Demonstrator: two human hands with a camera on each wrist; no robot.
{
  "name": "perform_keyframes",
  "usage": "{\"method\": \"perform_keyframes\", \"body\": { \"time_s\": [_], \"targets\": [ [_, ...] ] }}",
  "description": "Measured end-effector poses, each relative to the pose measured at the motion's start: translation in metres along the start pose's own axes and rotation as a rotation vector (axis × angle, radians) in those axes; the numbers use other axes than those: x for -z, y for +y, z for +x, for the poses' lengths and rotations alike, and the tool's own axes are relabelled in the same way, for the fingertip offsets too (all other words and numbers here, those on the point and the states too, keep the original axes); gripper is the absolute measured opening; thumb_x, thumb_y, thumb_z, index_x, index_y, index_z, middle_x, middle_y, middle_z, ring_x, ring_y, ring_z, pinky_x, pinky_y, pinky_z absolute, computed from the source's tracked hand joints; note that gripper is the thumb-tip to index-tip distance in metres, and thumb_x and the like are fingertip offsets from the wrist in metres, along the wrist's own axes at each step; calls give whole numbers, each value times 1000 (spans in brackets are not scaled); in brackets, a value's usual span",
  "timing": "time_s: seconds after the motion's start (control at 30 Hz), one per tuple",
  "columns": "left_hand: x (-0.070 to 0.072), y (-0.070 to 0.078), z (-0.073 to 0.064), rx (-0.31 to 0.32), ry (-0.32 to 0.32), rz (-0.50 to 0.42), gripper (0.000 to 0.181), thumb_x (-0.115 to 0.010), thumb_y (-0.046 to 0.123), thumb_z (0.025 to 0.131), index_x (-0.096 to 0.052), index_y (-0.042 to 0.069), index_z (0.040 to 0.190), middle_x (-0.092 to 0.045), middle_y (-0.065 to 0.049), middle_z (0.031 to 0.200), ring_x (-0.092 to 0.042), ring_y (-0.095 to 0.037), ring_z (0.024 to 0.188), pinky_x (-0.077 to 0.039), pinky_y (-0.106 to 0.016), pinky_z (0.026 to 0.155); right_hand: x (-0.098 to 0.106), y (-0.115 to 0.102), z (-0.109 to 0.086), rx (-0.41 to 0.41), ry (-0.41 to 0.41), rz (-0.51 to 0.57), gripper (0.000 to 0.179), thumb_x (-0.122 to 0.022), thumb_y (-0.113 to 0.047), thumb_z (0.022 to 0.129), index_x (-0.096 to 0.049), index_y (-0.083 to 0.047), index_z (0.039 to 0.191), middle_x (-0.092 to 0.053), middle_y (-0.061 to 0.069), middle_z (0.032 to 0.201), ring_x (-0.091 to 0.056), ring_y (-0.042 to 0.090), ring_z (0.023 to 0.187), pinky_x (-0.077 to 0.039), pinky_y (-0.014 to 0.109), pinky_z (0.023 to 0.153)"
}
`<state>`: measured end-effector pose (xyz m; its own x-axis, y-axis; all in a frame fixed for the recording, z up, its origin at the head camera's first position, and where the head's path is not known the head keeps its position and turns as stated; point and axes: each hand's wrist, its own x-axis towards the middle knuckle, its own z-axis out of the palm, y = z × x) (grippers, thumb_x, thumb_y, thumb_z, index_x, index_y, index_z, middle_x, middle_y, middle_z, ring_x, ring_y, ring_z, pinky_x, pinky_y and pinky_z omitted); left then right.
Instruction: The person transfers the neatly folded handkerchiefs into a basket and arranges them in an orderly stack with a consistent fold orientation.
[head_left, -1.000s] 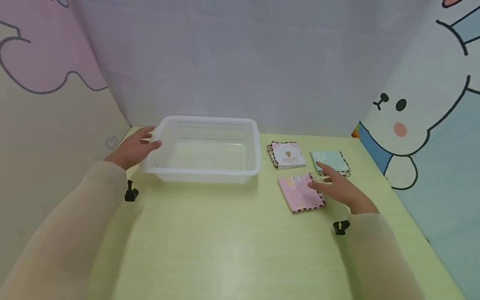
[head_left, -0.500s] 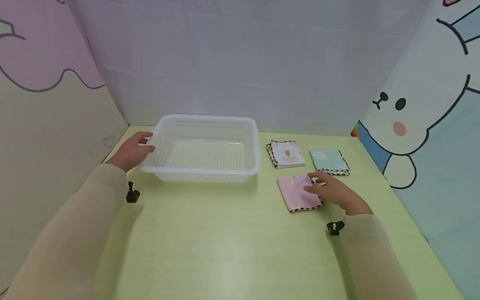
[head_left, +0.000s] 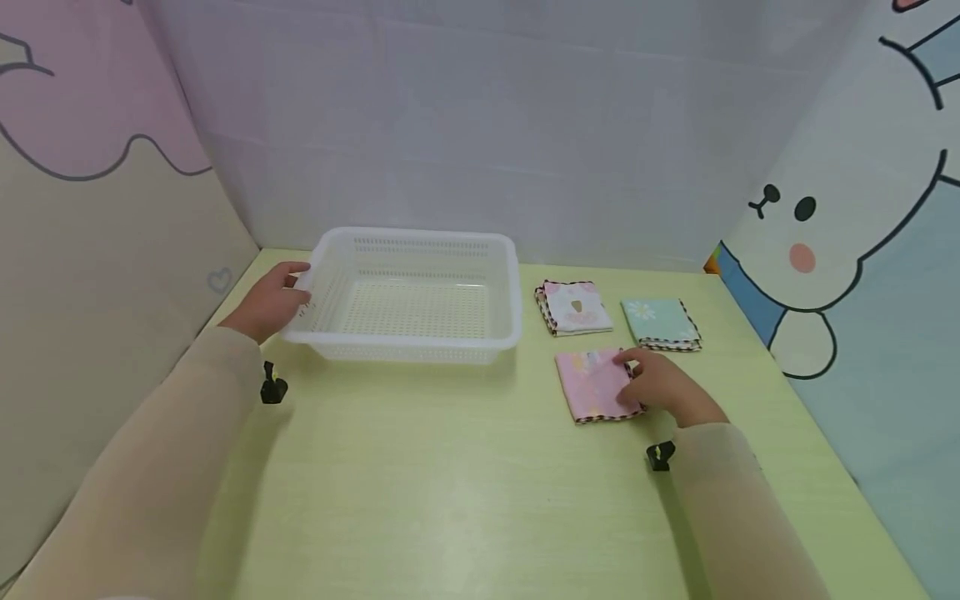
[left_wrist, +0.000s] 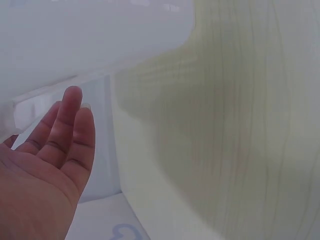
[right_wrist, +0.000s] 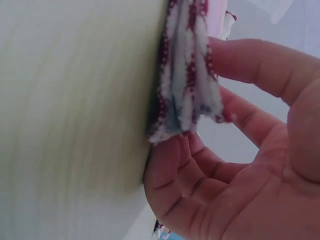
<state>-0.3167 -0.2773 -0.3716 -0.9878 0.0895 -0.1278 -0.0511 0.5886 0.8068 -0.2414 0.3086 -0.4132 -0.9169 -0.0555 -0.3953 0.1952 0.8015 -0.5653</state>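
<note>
My left hand (head_left: pixel 268 302) is at the left end of a white plastic basket (head_left: pixel 405 343), its thumb at the rim. In the left wrist view its fingers (left_wrist: pixel 67 127) curve up at the rim's underside. A folded pink handkerchief (head_left: pixel 592 385) with a checked edge lies right of the basket. My right hand (head_left: pixel 669 387) pinches its right edge. The right wrist view has the thumb against the top face of the layered handkerchief (right_wrist: pixel 187 75), with the other fingers curled at its lower edge.
Behind the pink handkerchief lie a folded white handkerchief (head_left: pixel 576 308) with an animal face and a folded mint-green one (head_left: pixel 660 323). All rest on a pale yellow-green table (head_left: pixel 450 483). A pale back wall (head_left: pixel 465 125) and patterned side walls enclose it.
The left hand has closed in on the basket's rim. My right hand has moved left and down from over the green handkerchief, and its fingers have curled onto the pink one, which shifted slightly.
</note>
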Motion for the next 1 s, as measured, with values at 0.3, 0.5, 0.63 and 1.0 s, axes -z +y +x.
{"method": "perform_keyframes", "body": {
  "time_s": [0.3, 0.5, 0.63, 1.0],
  "targets": [
    [3, -7, 6, 0, 4, -17, 66, -46, 21, 105, -20, 5, 163, -38, -32, 145, -51, -43, 119, -54, -46, 85, -3, -1, -1, -46, 27, 48, 66, -75, -7, 86, -50, -10, 147, -55, 22, 119, -55, 29, 86, -46, 40, 75],
    [1, -6, 6, 15, -3, -44, 67, -49, 23, 105, -20, 8, 164, -38, -32, 146, -51, -44, 120, -54, -49, 88, 3, 2, -8, -13, -16, 287, 65, -72, -6, 91, -47, -11, 151, -49, 18, 124, -54, 24, 81, -48, 39, 75],
    [1, -7, 6, 33, 0, -40, 68, -48, 21, 103, -20, 8, 164, -38, -31, 146, -50, -44, 121, -54, -47, 87, 6, 3, -12, 14, -59, 446, 68, -70, -4, 94, -40, -9, 156, -38, 20, 139, -55, 21, 83, -50, 37, 79],
    [-1, -2, 4, 44, 9, -24, 66, -44, 18, 106, -16, 7, 165, -36, -31, 149, -48, -45, 123, -51, -56, 94, 3, 7, -13, 39, -107, 702, 67, -66, 7, 94, -41, -4, 155, -25, 21, 159, -56, 20, 105, -54, 31, 84]
  ]
}}
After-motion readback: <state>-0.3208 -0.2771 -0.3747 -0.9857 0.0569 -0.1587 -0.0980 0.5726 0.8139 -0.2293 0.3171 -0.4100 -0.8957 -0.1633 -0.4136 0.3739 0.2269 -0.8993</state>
